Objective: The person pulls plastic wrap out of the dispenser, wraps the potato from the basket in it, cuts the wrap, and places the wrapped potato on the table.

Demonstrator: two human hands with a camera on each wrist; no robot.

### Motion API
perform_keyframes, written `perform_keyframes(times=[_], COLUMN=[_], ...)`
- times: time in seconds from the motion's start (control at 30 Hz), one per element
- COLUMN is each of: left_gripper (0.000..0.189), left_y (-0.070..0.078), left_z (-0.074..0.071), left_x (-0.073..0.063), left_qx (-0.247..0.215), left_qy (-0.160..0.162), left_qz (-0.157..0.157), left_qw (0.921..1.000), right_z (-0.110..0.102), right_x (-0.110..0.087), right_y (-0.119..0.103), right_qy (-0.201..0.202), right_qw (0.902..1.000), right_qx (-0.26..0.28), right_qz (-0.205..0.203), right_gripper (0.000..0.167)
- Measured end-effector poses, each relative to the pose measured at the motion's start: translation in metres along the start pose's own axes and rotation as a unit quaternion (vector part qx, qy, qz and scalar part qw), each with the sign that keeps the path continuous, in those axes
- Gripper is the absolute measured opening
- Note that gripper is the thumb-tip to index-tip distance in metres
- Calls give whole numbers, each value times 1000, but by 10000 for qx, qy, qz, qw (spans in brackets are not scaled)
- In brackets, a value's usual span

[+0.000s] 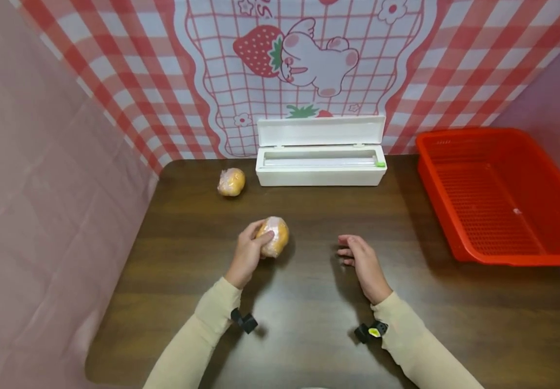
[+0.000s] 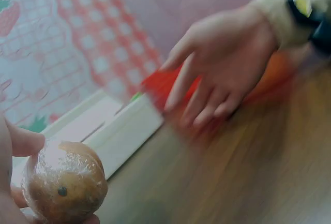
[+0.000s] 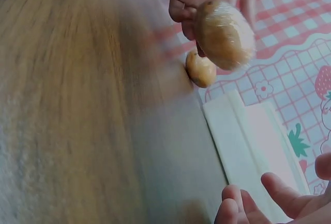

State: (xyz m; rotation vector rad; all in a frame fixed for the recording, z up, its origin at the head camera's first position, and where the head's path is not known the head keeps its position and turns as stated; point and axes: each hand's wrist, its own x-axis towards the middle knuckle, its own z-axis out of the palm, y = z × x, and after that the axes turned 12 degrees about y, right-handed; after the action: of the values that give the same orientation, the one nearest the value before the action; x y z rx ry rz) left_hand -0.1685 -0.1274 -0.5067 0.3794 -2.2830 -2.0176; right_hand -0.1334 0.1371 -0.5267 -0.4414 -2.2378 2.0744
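My left hand holds a round yellow-orange fruit wrapped in clear cling film, thumb across its near side. In the left wrist view the film on this fruit is shiny and wrinkled, with a small dark spot beneath it. My right hand hovers to the right over the table, fingers loosely bent around nothing. A second film-wrapped fruit lies at the table's back left. Behind the hands stands a white cling film dispenser, its lid raised and a roll inside.
A red plastic basket with a slotted bottom sits at the right of the brown wooden table. A red-and-white checked cloth with a strawberry print hangs along the back. Pink cloth covers the left side.
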Motion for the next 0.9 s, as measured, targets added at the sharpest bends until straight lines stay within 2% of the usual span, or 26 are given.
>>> perform_keyframes(times=[0.07,0.17,0.3,0.43,0.63,0.9], left_gripper=[48,49,51,52,48,49], left_y=[1,1,0,-3,-3,0], left_z=[-12,-34,-64,-88,-105,-117], left_x=[13,34,63,91,123,155], left_qx=[125,609,1415,1947,2267,2679], left_qy=[390,892,1284,1650,1988,2016], left_qz=[64,227,468,632,638,596], left_qw=[9991,9939,9805,9648,9513,9402], right_z=[-1,-3,-6,-8,-11,-13], right_x=[0,0,0,1,3,2], right_y=[1,3,6,8,9,10], right_qy=[33,82,128,117,153,81], right_qw=[10000,9999,9996,9992,9991,9997], right_qx=[35,86,220,371,385,229], right_qz=[9,65,110,76,37,71], right_gripper=[46,44,39,34,30,29])
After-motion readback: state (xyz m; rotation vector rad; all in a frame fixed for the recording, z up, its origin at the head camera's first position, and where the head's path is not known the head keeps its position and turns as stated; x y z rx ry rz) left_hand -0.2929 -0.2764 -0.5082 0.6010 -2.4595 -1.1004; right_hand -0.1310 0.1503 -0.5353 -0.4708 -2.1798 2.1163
